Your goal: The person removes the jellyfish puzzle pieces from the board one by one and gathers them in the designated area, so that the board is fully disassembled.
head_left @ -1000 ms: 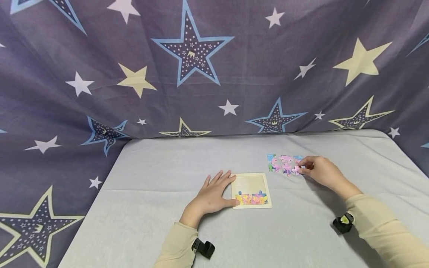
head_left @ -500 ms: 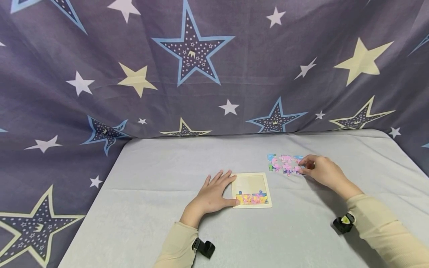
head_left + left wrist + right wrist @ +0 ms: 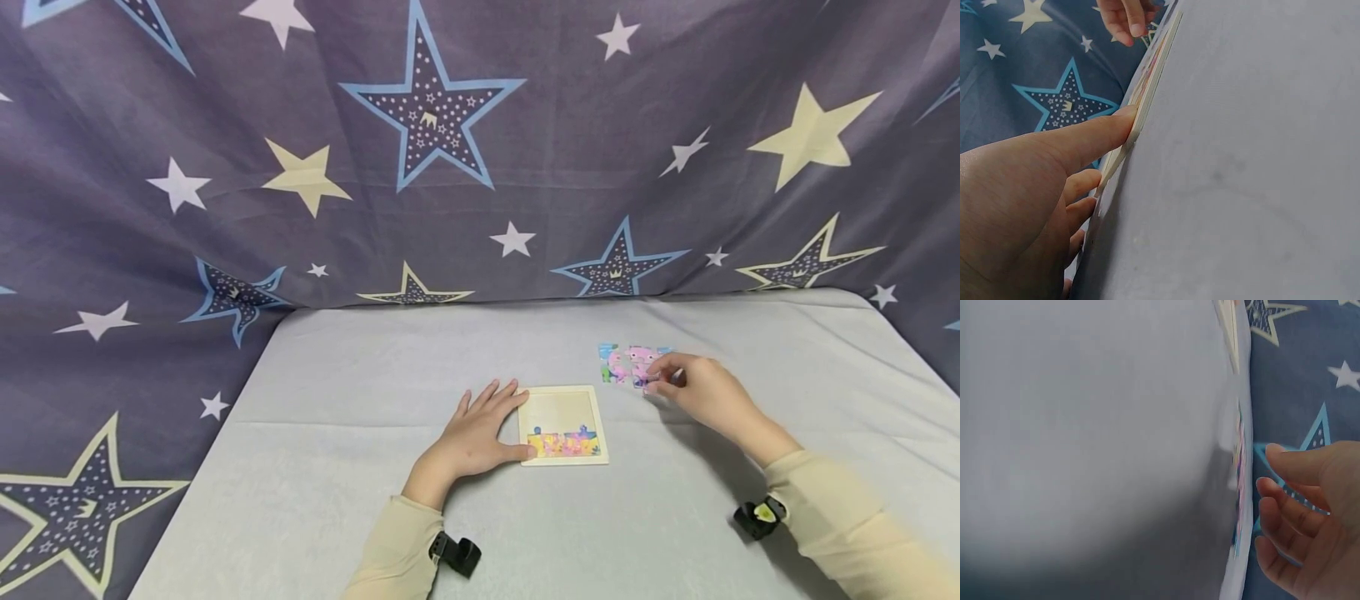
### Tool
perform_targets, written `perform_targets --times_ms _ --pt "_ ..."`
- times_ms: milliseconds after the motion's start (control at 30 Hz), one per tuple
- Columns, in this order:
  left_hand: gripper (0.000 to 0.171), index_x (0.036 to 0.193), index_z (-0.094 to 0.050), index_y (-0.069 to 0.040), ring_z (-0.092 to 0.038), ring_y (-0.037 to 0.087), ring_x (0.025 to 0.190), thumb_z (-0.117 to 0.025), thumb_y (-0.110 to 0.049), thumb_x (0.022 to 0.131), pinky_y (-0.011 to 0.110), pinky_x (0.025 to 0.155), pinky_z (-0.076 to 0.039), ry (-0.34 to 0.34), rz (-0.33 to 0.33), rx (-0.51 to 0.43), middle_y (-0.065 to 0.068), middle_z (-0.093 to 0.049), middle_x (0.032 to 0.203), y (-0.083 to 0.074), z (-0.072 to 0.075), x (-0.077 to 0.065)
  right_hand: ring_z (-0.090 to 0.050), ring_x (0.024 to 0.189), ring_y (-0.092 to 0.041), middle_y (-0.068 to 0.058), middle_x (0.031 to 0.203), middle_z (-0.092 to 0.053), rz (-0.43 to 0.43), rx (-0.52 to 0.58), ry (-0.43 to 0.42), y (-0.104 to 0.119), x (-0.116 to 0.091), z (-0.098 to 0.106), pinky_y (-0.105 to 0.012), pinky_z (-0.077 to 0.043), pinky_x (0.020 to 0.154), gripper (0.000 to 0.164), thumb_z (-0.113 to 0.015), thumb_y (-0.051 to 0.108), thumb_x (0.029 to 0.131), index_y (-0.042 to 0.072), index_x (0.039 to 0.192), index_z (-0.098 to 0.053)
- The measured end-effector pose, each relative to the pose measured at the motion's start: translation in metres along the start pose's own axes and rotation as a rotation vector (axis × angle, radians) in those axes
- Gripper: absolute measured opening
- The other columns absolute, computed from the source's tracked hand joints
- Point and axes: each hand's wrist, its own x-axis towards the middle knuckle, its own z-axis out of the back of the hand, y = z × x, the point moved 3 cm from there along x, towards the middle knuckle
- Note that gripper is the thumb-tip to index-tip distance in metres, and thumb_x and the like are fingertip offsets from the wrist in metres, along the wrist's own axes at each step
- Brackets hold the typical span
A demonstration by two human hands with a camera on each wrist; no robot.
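Note:
In the head view my left hand [image 3: 472, 437] lies with spread fingers at the left side of a square wooden puzzle frame [image 3: 602, 425]. Its thumb rests on the lower left corner; the left wrist view shows the thumb [image 3: 1100, 134] on the frame's rim. A row of yellow and pink jigsaw pieces [image 3: 566, 444] fills the bottom of the frame. My right hand [image 3: 708, 392] hovers over loose pink and blue jigsaw pieces [image 3: 615, 364] beyond the frame's right corner, partly covering them. In the right wrist view its loosely bent fingers [image 3: 1282, 519] hold nothing, thumb apart.
A pale grey cloth covers the table [image 3: 315, 467]. Behind it hangs a dark purple curtain [image 3: 555, 150] printed with stars. Black wrist cameras [image 3: 456, 556] are strapped over both beige sleeves.
My right hand has first set a pink piece down against the right end of the loose group, then let go and shifted left over the group. The left hand stays put.

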Motion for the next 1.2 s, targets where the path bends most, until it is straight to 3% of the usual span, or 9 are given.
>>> perform_targets --times_ms 300,700,933,1200 --pt "0.083 0.156 -0.034 -0.02 -0.005 0.022 0.152 -0.068 -0.053 0.087 0.052 0.119 0.005 0.013 -0.005 -0.021 -0.003 -0.019 0.164 0.0 0.0 0.001 -0.053 0.064 -0.009 0.007 0.074 -0.061 0.085 0.04 -0.016 0.036 -0.002 -0.028 -0.027 -0.046 0.058 0.011 -0.078 0.008 0.084 0.008 0.094 -0.073" --pt "0.084 0.157 -0.03 -0.021 -0.001 0.023 0.152 -0.065 -0.054 0.088 0.053 0.118 0.01 0.039 -0.016 -0.043 -0.002 -0.014 0.165 0.003 -0.002 0.0 -0.057 0.071 -0.009 0.006 0.081 -0.066 0.154 0.118 0.115 0.089 -0.001 -0.055 -0.025 -0.047 0.059 0.012 -0.076 0.008 0.086 0.009 0.097 -0.073" --pt "0.084 0.154 -0.038 -0.025 -0.001 0.023 0.152 -0.075 -0.05 0.083 0.053 0.118 0.008 0.034 -0.062 -0.089 -0.001 -0.018 0.164 0.006 0.001 0.0 -0.055 0.067 -0.006 0.008 0.078 -0.064 0.183 0.14 0.184 0.106 0.0 -0.069 -0.023 -0.046 0.058 0.011 -0.076 0.01 0.087 0.009 0.097 -0.073" --pt "0.085 0.151 -0.044 -0.022 -0.002 0.025 0.152 -0.08 -0.047 0.079 0.055 0.119 0.007 0.043 -0.103 -0.105 -0.001 -0.019 0.164 0.008 0.003 -0.001 -0.054 0.07 -0.003 0.008 0.079 -0.063 0.203 0.139 0.249 0.112 -0.002 -0.083 -0.024 -0.048 0.063 0.013 -0.077 0.007 0.084 0.008 0.096 -0.071"
